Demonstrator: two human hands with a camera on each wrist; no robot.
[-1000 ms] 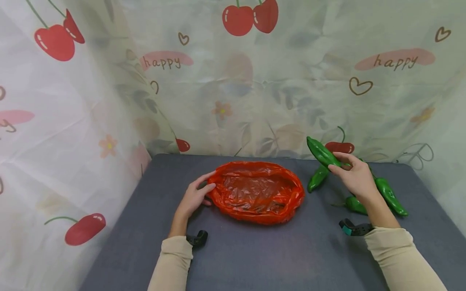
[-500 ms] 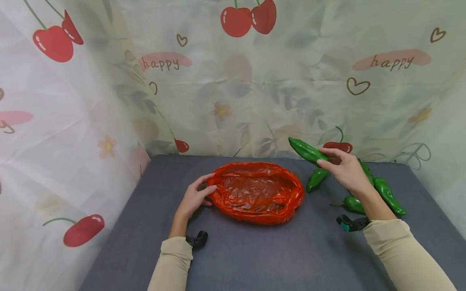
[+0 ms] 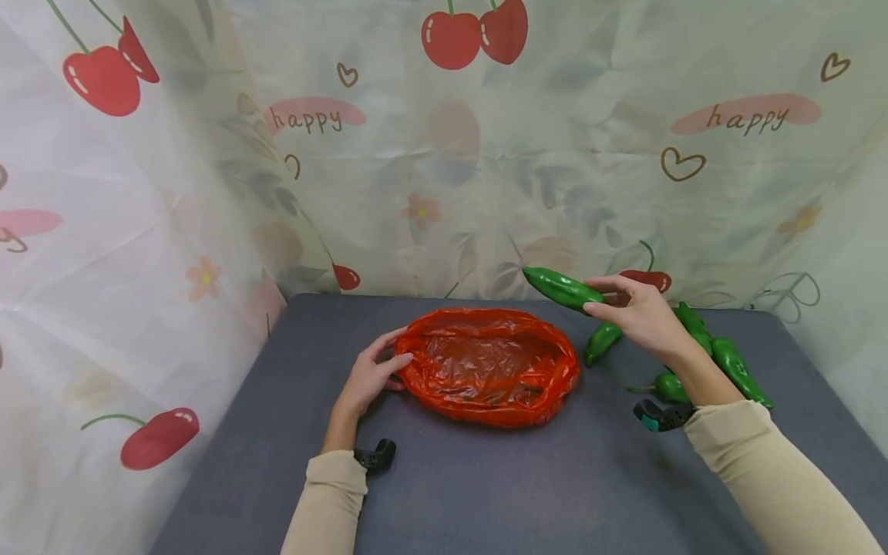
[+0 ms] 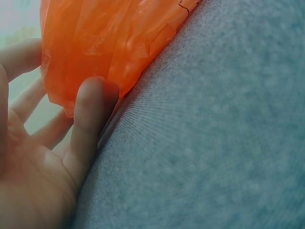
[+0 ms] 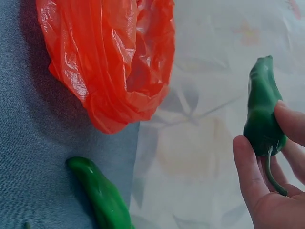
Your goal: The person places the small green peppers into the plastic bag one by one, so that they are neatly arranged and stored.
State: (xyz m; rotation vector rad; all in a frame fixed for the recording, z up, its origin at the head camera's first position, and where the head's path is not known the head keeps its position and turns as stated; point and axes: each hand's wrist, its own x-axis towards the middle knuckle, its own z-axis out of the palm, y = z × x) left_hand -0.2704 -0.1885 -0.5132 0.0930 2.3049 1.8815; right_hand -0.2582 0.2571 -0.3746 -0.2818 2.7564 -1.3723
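Leftward, over the last second, the right hand (image 3: 645,320) had carried a green pepper (image 3: 563,290) away from the loose peppers (image 3: 738,370) and closer to the red plastic bag (image 3: 479,415). From where I stood, its thumb and fingers were pinching that pepper near the stem end, the tip pointing left. It hung in the air by the bag's far right side, not touching it. Across the bag, the left hand (image 3: 366,379) had stayed put, thumb and fingers holding the left edge. The bag sat on the grey table (image 3: 486,493), its mouth gaping wide. One loose pepper lay just right of the bag, others farther right, partly behind the right forearm. Behind everything hung a pale cloth (image 3: 499,116) printed with cherries and "happy".
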